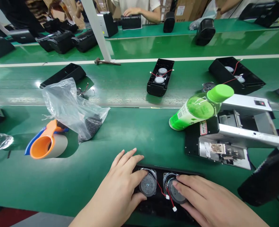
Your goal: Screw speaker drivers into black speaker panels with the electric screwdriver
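A long black speaker housing lies at the table's near edge with two round speaker drivers in it. My left hand grips the left speaker driver, index finger at its upper rim and thumb at its lower edge; the other fingers reach over the housing's far side. Over the right speaker driver, my right hand has its fingers closed about the top and right side, partly covering it. Between the drivers run red wires ending in white plugs. The housing's right end is hidden by my right hand.
Left stand an orange-and-blue tape dispenser and a clear plastic bag of dark bits. On the right, a green-capped bottle leans over a metal device. Beyond lie speaker housings and a hammer. A co-worker's hand rests opposite.
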Tool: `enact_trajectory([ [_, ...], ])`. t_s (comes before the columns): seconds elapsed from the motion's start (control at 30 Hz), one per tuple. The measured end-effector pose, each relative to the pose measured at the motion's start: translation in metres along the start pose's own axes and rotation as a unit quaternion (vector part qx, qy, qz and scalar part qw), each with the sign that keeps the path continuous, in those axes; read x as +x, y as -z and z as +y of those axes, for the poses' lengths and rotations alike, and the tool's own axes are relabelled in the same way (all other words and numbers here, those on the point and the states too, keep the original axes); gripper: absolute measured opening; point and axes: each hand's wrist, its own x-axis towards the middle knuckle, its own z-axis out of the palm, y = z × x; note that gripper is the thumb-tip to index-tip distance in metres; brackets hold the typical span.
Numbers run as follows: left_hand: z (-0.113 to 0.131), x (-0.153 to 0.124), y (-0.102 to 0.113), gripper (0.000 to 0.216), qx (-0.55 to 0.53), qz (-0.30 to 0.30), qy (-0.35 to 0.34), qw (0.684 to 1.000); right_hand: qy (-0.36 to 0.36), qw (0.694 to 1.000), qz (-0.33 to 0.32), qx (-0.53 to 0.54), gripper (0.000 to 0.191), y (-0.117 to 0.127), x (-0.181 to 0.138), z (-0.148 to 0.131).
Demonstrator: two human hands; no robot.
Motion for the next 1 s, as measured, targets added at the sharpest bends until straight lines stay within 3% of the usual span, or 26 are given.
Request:
enact_trajectory([
  [0.17,-0.001,0.002,-0.001,0.062,0.002,0.003,-0.005,1.000,0.000,1.000,-0.003,0.003,0.044,-0.001,-0.005,0.000],
  [0.4,0.002,0.009,0.002,0.058,0.010,-0.010,-0.006,1.000,0.018,0.997,-0.067,-0.025,0.047,-0.006,-0.017,0.002],
  [0.77,0.001,0.010,0.007,0.052,-0.014,-0.054,0.018,0.998,-0.021,0.997,-0.077,0.018,0.042,-0.007,-0.011,-0.003],
  [1.0,0.002,0.010,0.005,0.050,-0.008,-0.037,0.015,0.999,-0.021,0.995,-0.095,0.027,0.038,-0.011,-0.011,-0.006],
])
